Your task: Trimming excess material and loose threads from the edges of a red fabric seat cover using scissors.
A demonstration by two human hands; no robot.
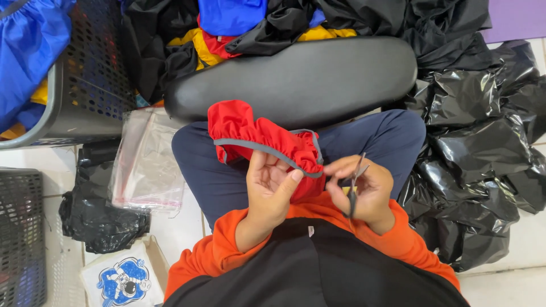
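Left hand [273,185] grips the gathered red fabric piece with grey elastic edging [256,139], draped over the lap just below the long black padded cushion [296,79]. Right hand [364,190], beside the fabric's right end, is closed around small grey thread snips [355,182].

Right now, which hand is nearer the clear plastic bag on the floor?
Left. The left hand holds the red garment beside the clear plastic bag; the right hand, with snips, is farther off.

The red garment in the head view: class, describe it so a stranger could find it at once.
Start at the long black padded seat. Just below it, over the person's navy-trousered lap, the left hand holds the red garment. Unlike the heaped clothes behind, it has a gathered grey elastic edge.
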